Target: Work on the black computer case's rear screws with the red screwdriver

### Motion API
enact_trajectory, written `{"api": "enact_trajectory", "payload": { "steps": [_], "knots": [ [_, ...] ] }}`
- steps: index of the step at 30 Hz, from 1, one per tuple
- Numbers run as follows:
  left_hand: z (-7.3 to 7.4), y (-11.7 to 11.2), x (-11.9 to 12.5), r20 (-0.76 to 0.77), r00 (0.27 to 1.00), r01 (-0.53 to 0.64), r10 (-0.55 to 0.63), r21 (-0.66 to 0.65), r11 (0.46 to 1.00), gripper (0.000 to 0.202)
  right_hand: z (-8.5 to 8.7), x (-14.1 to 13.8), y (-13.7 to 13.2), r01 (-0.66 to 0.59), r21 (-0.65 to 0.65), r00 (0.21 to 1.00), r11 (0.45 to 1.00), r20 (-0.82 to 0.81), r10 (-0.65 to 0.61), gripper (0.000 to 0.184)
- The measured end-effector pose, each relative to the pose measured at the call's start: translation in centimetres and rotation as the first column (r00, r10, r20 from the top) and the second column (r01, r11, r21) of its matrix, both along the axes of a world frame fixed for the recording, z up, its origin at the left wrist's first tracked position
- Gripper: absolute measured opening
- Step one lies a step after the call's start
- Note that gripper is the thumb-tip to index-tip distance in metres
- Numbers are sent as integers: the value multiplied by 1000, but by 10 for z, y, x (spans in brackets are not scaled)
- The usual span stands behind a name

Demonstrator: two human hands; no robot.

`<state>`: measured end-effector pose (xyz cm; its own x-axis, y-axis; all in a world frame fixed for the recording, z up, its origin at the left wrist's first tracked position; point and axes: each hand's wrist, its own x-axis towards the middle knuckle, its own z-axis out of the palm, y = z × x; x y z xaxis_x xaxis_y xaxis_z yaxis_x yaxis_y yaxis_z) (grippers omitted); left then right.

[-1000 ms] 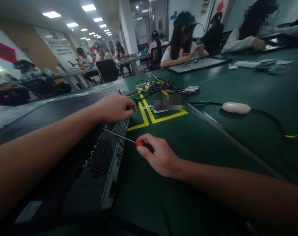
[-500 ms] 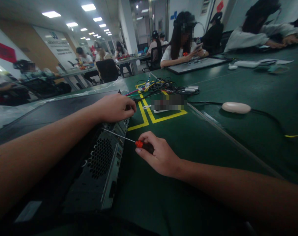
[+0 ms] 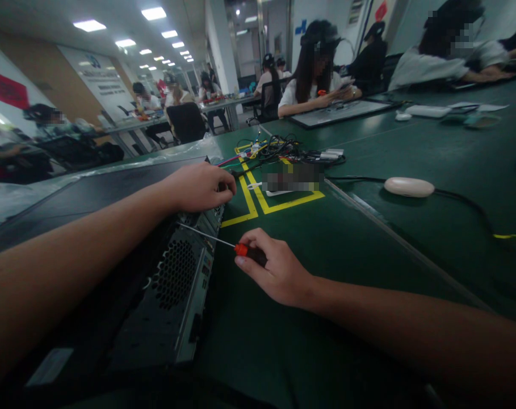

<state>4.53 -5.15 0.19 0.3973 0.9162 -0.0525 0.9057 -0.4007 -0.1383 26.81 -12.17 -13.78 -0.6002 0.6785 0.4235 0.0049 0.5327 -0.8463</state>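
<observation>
A black desktop computer case point(image 3: 93, 190) lies on its side at the left, its rear panel with a honeycomb vent point(image 3: 175, 272) turned towards the right. My left hand point(image 3: 198, 186) rests at the rear edge of the case, fingers curled over it and thumb close to them. In my right hand point(image 3: 279, 267) is a screwdriver point(image 3: 244, 250) with a red and black handle, gripped between thumb and fingers. Its thin metal shaft points left, and the tip meets the upper part of the rear panel below my left hand. Any screw at the tip is too small to make out.
Tangled cables point(image 3: 283, 149) lie beyond the case near yellow tape markings point(image 3: 251, 199) on the green table. A pale oval object point(image 3: 408, 187) sits on a black cord at the right. Across the table a person point(image 3: 313, 79) works over a dark-framed panel point(image 3: 343, 112).
My hands, the screwdriver and the case look almost unmoved. Across the table at the far right, a person's arms have shifted slightly.
</observation>
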Motion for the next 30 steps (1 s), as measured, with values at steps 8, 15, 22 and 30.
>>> {"api": "enact_trajectory", "payload": {
  "steps": [8,15,22,30],
  "knots": [
    [-1,-1,1,3,1000,-4,3,9,1000,43,2,1,-1,2,-11,1000,1000,30,-2,16],
    [0,0,-1,11,1000,22,-22,9,1000,43,2,0,1,7,66,1000,998,17,-9,18],
    [0,-1,0,5,1000,17,-17,13,1000,44,1,0,-1,45,25,998,999,32,-46,26],
    [0,-3,4,-13,1000,-5,5,5,1000,44,0,0,0,43,37,999,998,31,-44,18]
  ]
}}
